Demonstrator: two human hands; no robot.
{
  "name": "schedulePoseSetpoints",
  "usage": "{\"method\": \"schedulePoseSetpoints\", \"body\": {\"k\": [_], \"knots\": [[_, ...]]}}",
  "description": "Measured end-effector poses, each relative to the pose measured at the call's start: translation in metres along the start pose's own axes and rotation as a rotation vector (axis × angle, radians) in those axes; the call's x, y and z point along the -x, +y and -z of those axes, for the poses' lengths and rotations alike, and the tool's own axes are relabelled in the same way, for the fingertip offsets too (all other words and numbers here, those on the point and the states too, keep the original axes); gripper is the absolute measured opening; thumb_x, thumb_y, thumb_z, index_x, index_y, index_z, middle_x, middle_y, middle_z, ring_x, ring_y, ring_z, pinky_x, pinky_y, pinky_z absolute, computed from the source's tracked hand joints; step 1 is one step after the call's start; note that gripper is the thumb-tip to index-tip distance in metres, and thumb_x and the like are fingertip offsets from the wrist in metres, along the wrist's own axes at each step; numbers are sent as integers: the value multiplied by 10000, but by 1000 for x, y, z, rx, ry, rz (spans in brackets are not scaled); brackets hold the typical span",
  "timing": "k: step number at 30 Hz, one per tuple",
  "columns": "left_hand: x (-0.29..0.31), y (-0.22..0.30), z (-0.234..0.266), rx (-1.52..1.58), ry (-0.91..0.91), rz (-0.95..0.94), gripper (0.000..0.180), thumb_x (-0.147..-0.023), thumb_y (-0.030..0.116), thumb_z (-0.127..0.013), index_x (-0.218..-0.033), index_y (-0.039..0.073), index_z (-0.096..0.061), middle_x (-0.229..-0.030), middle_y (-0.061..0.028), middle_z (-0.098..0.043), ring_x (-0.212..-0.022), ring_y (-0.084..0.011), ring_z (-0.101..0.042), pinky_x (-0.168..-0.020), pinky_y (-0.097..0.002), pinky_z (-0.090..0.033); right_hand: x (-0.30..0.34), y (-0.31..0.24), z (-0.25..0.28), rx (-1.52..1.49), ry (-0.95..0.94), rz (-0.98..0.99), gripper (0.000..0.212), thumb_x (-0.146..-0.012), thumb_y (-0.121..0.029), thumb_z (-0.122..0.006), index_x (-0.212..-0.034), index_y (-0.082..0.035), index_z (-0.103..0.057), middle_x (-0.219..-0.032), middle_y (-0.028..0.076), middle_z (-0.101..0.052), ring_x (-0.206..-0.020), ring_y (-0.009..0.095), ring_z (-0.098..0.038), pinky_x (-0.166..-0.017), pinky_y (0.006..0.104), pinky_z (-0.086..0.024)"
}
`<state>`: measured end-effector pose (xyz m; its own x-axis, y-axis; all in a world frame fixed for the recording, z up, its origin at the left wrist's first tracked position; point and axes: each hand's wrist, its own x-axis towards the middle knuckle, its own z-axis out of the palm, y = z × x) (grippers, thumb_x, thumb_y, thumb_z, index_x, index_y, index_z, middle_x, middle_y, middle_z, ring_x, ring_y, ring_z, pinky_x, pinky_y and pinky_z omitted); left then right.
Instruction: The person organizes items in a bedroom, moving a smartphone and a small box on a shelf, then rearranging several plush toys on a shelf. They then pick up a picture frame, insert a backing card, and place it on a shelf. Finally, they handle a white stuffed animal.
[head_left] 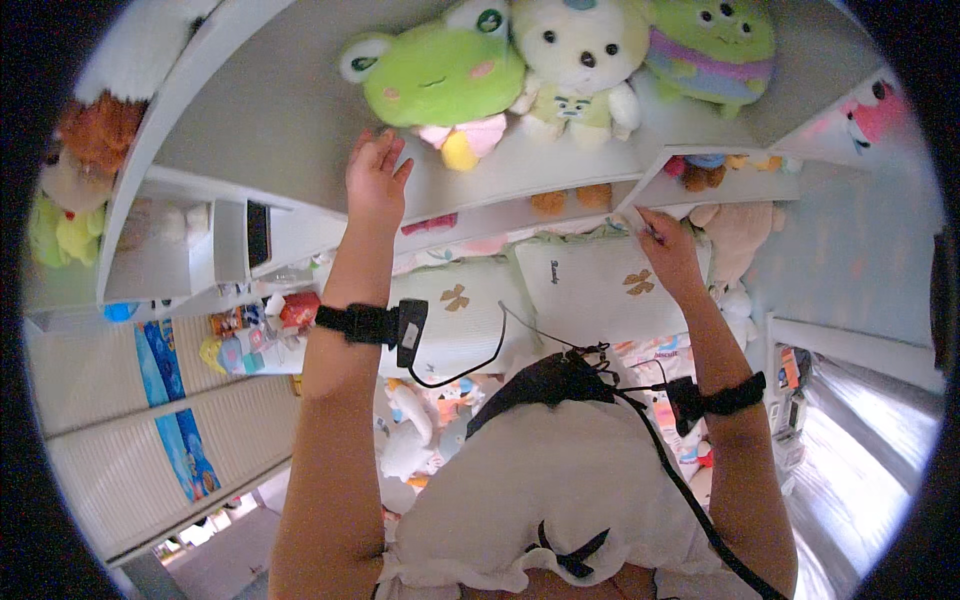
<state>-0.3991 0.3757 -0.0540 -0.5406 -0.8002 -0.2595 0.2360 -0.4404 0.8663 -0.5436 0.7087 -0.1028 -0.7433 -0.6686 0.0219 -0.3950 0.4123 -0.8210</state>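
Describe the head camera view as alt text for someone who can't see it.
A person's left hand reaches up just below a green frog plush on a white shelf, beside a pale plush and a green-and-purple plush. The right hand is lower, near a shelf divider, with white pillows beneath.

the picture's upper edge clips the frog plush [435, 75].

Lettering: one short dark word [555, 272] on the pale right-hand pillow [592, 290]; one small printed word [666, 354] on the multicoloured bedding [642, 350], right, nearer.
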Motion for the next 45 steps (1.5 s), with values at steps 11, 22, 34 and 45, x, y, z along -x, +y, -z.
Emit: {"method": "schedulePoseSetpoints", "body": {"k": [11,22,34,45], "knots": [[196,19,212,-499,419,51,351,-762,144,-523,-1093,39,-468,-946,-81,-574,-813,-161,-557,-685,-249,-427,-62,-56,-108,821,120,351,303,-680,-110,-510,-967,-21,-543,-901,142,-533,-864,293,-492,-770,371,-389],[266,40,337,-232,712,56,350,-770,135,-499,-1103,37,-455,-952,-82,-571,-817,-163,-553,-685,-261,-426,-18,-168,-294,141,-443,444,309,-679,-21,-524,-985,-45,-557,-965,140,-542,-874,267,-525,-761,327,-416],[249,-5,464,-224,746,314,362,-751,164,-527,-1087,39,-472,-933,-73,-572,-798,-148,-540,-687,-253,-411,-49,-80,-464,322,-362,286,341,-683,-26,-520,-1024,-42,-531,-942,135,-572,-848,237,-546,-762,317,-413],[241,-72,486,-394,591,542,434,-732,213,-553,-1108,23,-448,-952,-95,-555,-806,-164,-541,-688,-260,-409,-43,-66,-548,654,-298,662,449,-653,-18,-455,-1101,-13,-429,-1172,187,-404,-1062,337,-404,-916,384,-323]]}}
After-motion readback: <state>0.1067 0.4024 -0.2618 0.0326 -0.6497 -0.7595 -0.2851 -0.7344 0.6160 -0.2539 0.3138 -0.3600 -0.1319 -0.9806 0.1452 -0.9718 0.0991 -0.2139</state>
